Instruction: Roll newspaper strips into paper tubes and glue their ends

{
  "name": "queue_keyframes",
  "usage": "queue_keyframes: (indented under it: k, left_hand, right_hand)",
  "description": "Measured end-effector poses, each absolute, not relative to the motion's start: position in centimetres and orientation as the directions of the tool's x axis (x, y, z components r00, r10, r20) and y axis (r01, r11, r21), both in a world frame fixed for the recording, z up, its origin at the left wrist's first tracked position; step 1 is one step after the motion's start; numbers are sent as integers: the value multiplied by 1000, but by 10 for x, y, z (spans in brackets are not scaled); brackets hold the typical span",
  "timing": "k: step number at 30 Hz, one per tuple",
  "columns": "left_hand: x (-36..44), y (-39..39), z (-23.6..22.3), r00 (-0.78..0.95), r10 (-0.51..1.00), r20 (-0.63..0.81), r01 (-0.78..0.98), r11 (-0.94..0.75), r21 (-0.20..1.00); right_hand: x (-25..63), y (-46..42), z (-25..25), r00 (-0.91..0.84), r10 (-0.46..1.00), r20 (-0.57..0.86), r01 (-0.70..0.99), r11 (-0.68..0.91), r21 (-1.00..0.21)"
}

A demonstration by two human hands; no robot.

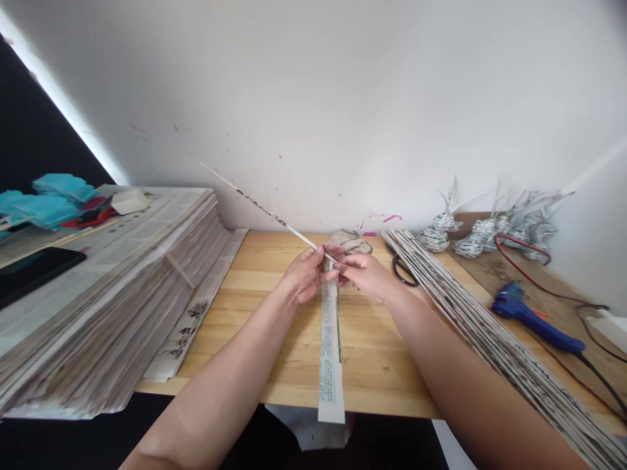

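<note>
A long newspaper strip lies on the wooden table, running from the front edge up to my hands. Its far end is rolled into a thin paper stick that slants up to the left towards the wall. My left hand pinches the rolled part where it meets the flat strip. Touching it from the right, my right hand has its fingers closed on the same spot.
A thick stack of newspapers fills the left side, with teal objects on top. Several finished paper sticks lie along the right. Scissors, a blue glue gun with cable, and woven paper pieces sit beyond.
</note>
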State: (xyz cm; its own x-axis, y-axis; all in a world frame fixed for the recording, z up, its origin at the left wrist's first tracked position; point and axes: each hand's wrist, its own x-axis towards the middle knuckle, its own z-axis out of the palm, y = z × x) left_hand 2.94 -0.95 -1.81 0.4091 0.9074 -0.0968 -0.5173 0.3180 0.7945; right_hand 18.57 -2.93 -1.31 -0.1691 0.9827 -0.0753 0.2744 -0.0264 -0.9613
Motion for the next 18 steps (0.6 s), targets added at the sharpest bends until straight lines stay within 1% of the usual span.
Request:
queue_keyframes:
  k: [3,6,11,12,14,15,16,17,18]
  left_hand:
    - [30,-9,-16,388,916,-99,-562,321,763]
    - [29,-9,-15,389,916,-104,-566,327,757]
    - [29,-8,-15,414,905,-101,-552,338,763]
    - [29,-8,-15,413,904,-110,-551,344,761]
    - [30,-8,-16,407,906,-115,-552,344,759]
    - [30,-8,-17,411,905,-112,-547,343,764]
    - [31,-9,-18,427,897,-112,-530,349,773]
    - [31,-10,-19,459,881,-115,-501,363,786]
    - [31,-12,-20,506,854,-119,-460,385,800]
  right_hand:
    - [185,-31,-11,-199,965,-169,183,-133,-974]
    - [186,-32,-13,-308,931,-198,157,-156,-975]
    - [196,-31,-17,-450,869,-206,269,-87,-959]
    - [200,-31,-15,-489,843,-222,301,-76,-951]
    - [209,-31,-10,-562,771,-301,395,-70,-916]
    - [214,-30,-6,-569,752,-332,436,-67,-897]
    - [220,-29,-2,-543,771,-332,454,-62,-889]
    - [225,-28,1,-482,827,-288,441,-54,-896]
    - [230,-27,3,-390,896,-212,404,-41,-914]
